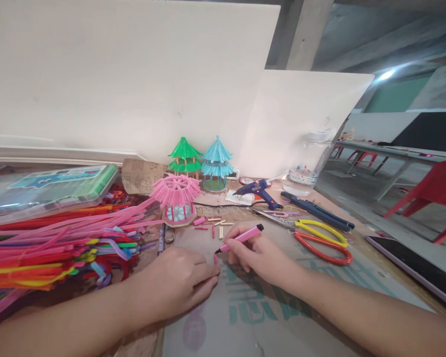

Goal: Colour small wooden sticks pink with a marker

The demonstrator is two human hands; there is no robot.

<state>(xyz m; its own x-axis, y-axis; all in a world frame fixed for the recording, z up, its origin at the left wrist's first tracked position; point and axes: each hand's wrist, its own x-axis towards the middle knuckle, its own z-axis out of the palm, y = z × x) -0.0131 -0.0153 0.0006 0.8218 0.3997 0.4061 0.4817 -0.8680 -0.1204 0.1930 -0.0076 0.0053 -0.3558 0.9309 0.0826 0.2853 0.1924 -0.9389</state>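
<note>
My right hand [259,254] grips a pink craft knife [241,237], its tip down against a short pink straw piece [215,259] on the cardboard sheet [301,297]. My left hand [178,285] lies beside it, fingertips pinching that straw piece down. Just beyond lie several cut straw bits [213,224], pink and pale. A pink straw pavilion [176,198] stands behind them, with a green pavilion [185,157] and a blue pavilion [217,163] further back.
A big pile of coloured straws [59,243] covers the left side under a clear plastic case [48,186]. To the right lie a blue glue gun [258,191], yellow-and-red scissors [321,240], a dark tool [319,211], a clear jar [306,166] and a tablet [419,267]. White boards stand behind.
</note>
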